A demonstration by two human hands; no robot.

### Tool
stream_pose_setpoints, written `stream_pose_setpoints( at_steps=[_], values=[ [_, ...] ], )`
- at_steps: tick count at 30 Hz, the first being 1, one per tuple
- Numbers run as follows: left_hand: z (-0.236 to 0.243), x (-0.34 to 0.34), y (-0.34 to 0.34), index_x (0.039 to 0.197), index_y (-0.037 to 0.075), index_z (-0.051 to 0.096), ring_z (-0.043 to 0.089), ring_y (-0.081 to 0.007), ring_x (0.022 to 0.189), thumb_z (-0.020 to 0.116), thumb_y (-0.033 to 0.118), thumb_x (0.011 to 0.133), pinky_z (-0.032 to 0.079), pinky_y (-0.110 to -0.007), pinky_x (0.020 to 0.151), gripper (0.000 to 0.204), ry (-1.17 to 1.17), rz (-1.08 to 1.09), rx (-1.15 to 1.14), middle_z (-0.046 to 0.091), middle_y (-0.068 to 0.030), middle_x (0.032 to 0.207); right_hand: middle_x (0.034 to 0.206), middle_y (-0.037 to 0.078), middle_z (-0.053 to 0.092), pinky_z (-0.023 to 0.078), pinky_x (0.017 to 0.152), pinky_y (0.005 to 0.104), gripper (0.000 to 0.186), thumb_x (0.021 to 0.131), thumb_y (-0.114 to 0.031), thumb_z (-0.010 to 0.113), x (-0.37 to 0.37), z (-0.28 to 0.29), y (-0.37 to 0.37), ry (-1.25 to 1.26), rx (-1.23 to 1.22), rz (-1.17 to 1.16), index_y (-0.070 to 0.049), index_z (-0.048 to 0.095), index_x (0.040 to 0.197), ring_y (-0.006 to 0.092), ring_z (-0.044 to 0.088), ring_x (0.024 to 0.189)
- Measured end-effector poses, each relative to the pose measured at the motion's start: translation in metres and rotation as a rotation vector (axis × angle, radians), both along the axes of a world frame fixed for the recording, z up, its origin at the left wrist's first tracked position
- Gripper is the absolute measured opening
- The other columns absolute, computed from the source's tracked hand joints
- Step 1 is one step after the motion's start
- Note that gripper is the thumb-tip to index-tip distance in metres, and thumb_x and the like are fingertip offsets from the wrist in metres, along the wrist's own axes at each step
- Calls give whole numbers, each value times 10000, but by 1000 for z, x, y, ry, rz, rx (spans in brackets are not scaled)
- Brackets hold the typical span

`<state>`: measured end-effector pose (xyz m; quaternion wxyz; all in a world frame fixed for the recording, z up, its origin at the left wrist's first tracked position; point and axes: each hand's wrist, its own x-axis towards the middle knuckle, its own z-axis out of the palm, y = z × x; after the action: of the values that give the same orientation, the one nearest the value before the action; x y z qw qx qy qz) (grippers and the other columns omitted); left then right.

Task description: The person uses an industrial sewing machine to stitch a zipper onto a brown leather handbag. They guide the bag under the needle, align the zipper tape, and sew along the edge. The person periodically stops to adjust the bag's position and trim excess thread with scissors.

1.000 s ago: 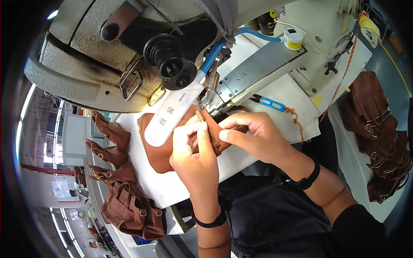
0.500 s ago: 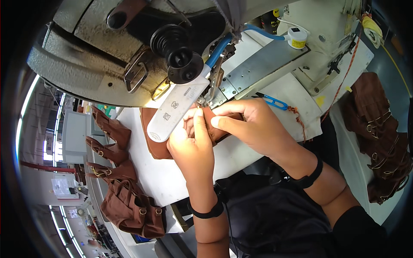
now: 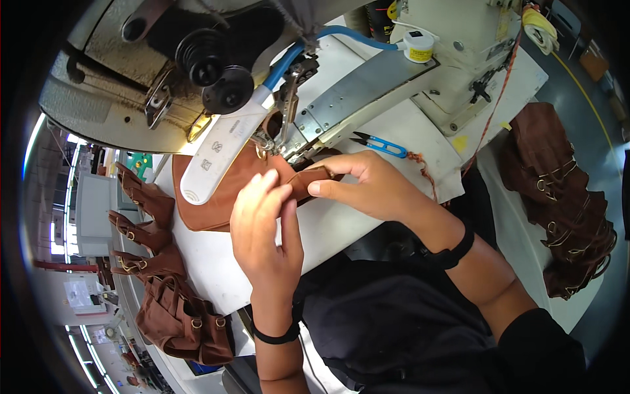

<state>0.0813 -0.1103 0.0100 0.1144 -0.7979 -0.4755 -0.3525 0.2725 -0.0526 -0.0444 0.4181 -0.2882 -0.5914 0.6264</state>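
Note:
A brown leather bag piece [image 3: 220,171] lies under the head of a sewing machine [image 3: 108,108], part of it hidden by a white lamp arm [image 3: 216,157]. My right hand [image 3: 377,187] pinches a folded edge of this leather between thumb and forefinger, just in front of the needle area. Above the near side of the leather, my left hand [image 3: 262,230] has its fingers stretched and its thumb apart, holding nothing. Whether its fingertips touch the leather I cannot tell. Behind my right hand, blue thread snips [image 3: 384,146] lie on the white table.
Several brown bags [image 3: 184,315] stand along the left side, and more brown bags [image 3: 554,197] are piled at the right. The machine's narrow metal bed [image 3: 357,98] stretches to the back right. A red cord [image 3: 492,118] hangs beside the table.
My left hand has let go of the leather and opened, drawing slightly back. More of the leather shows at the left. My right hand keeps its pinch. The whole view has shifted.

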Motion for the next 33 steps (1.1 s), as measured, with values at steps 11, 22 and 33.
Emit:
stream_pose_setpoints(
  at_steps=[11,22,33],
  values=[
    [-4,-14,-5,1323,104,702,673,-216,1166,810,170,872,456,-372,1030,468,248,64,87,715,-46,1320,1071,66,740,547,882,287,254,1022,-106,650,-12,29,-21,267,-241,-38,70,719,1192,99,665,967],
    [1,-10,4,1336,88,676,656,-235,1160,838,96,775,427,-372,1010,584,158,95,-9,716,-67,1322,1083,55,745,546,922,279,267,1045,-154,628,-11,45,-3,257,-306,-10,50,728,1187,87,674,991],
    [5,-16,17,1338,76,663,651,-260,1166,835,76,762,431,-396,1011,601,149,68,-31,711,-74,1336,795,1,697,497,641,263,290,1047,-198,625,-25,41,-1,102,-135,-264,64,719,965,40,571,722]
  ],
)
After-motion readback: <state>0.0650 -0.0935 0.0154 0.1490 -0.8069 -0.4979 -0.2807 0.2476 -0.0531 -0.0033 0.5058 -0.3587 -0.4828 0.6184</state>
